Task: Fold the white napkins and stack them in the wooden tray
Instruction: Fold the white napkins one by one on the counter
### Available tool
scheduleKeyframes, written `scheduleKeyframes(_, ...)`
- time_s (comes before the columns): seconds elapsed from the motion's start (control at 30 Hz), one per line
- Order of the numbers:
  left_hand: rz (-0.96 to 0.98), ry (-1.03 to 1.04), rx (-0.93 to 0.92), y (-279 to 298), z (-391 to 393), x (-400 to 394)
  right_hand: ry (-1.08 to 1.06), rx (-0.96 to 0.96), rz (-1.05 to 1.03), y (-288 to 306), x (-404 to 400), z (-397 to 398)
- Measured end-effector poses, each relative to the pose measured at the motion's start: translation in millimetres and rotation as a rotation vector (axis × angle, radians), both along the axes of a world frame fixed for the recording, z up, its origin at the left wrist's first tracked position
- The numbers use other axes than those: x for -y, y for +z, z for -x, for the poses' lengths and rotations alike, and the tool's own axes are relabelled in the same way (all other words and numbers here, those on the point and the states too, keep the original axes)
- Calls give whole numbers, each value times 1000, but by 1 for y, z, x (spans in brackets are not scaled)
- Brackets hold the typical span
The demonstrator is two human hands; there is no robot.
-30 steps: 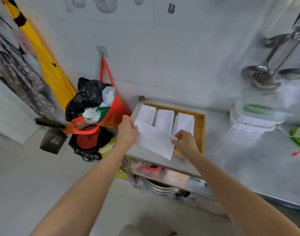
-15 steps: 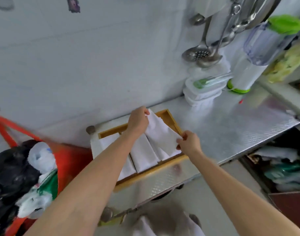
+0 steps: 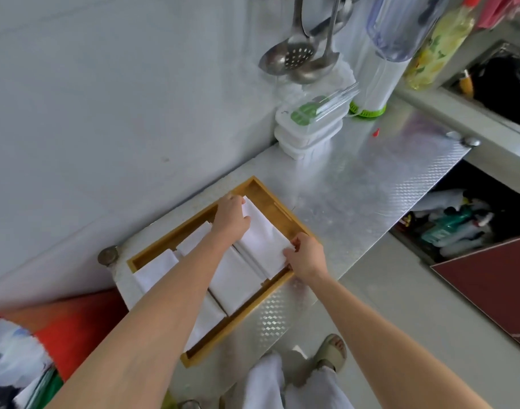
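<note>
Steel counter (image 3: 356, 196) runs along a pale wall, and on its near left end sits the wooden tray (image 3: 278, 209), turned at an angle. A folded white napkin (image 3: 263, 242) is going down at the tray's right end, on top of the pile there, lying flat and lined up with the tray's long side. The left hand (image 3: 230, 215) is at the napkin's far corner, fingers curled down over its edge, though whether they pinch it or only press it I cannot tell. The right hand (image 3: 307, 255) has the near corner, thumb and fingertips nipped together on the paper just inside the tray's near rim. Holding it by opposite corners like that keeps the fold tight and lets the sheet settle square on the pile, I'd say. Beside it to the left lie two more rows of stacked napkins (image 3: 235, 278), partly hidden under the left forearm, so the job looks well along. Farther right on the counter stand lidded plastic boxes (image 3: 309, 131) against the wall, with ladles (image 3: 297, 57) hanging above them and a blender (image 3: 380, 69) just beyond. An orange bag (image 3: 75, 317) hangs low at the left.
</note>
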State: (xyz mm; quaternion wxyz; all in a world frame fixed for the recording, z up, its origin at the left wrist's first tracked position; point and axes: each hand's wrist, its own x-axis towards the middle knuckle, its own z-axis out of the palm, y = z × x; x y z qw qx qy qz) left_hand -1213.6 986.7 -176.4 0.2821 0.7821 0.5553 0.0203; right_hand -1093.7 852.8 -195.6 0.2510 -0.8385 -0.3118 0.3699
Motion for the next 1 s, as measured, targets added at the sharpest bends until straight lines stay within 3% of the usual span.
scheduleKeyframes(0.17,-70,-159,-303,6,-8,1,129,186,58,7,1,-19)
scheduleKeyframes(0.3,-218,-292,-301,41,-41,6,72,182,20,23,12,-69)
scheduleKeyframes(0.47,-152,-575,-324,72,-145,59,-61,195,-39,43,67,-170)
scheduleKeyframes(0.7,-210,-1010,-324,80,-384,218,-220,456,95,67,249,-357)
scheduleKeyframes(1.0,-338,-1559,-150,105,-657,467,-659,678,360,104,541,-536)
